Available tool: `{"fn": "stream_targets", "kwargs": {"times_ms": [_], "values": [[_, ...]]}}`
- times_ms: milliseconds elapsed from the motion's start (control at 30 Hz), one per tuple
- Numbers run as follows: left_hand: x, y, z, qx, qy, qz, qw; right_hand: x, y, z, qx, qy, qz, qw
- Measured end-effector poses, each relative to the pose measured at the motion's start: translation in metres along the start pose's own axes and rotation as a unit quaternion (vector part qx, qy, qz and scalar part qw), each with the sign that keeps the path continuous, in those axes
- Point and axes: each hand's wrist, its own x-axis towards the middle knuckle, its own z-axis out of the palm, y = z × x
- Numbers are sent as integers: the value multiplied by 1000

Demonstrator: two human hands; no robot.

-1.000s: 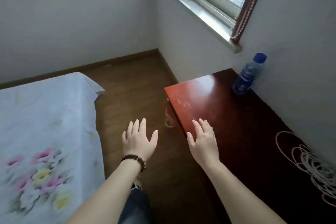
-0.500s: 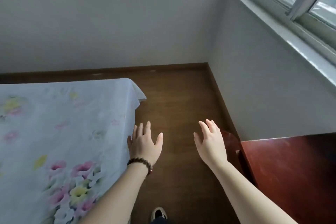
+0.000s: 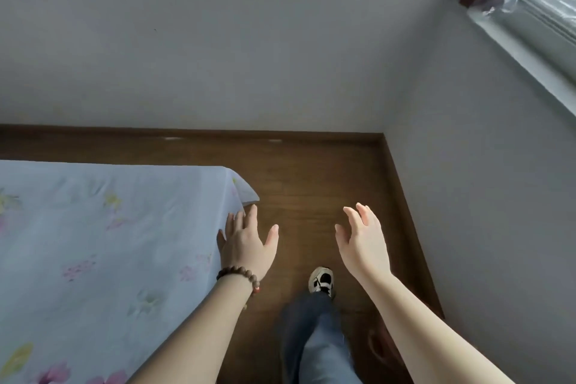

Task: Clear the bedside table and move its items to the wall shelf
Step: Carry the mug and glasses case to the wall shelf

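Reaching forward with nothing in them, both hands hang over the wooden floor (image 3: 311,184): the left hand (image 3: 247,243) has its fingers straight and spread, just beside the near corner of the bed (image 3: 109,227), and the right hand (image 3: 364,243) is loosely open, palm turned inward. Neither holds or touches any item; whether the left fingertips brush the floral sheet cannot be told. The person stands with one shoe (image 3: 322,280) forward on the floor. A window (image 3: 536,3) shows at the upper right.

The desk and the items to be cleared from it are out of view, and so is the wall shelf, so nothing can be judged of their weight, stiffness or best place to grip. The person would likely need to face the desk before choosing a hold.
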Motion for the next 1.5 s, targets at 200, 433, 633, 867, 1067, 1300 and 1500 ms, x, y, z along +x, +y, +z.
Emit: {"fn": "stream_targets", "kwargs": {"times_ms": [200, 433, 633, 867, 1067, 1300, 1500], "values": [[165, 49, -18, 9, 26, -44, 999, 192, -16, 6, 10, -30, -48, 998], [300, 73, -47, -7, 52, -122, 991, 357, -58, 18, -2, -73, -110, 991], [397, 46, -58, -16, 79, -197, 977, 470, -114, 69, -6, -127, -192, 973], [532, -24, -92, -45, 130, -268, 954, 610, -227, 153, -17, -181, -251, 951], [623, -93, -144, -57, 132, -351, 925, 703, -356, 210, -33, -243, -333, 910], [667, -170, -192, -90, 169, -438, 879, 735, -483, 279, -43, -308, -404, 860], [682, -242, -222, -89, 202, -522, 824, 735, -591, 343, -37, -326, -487, 809]]}}
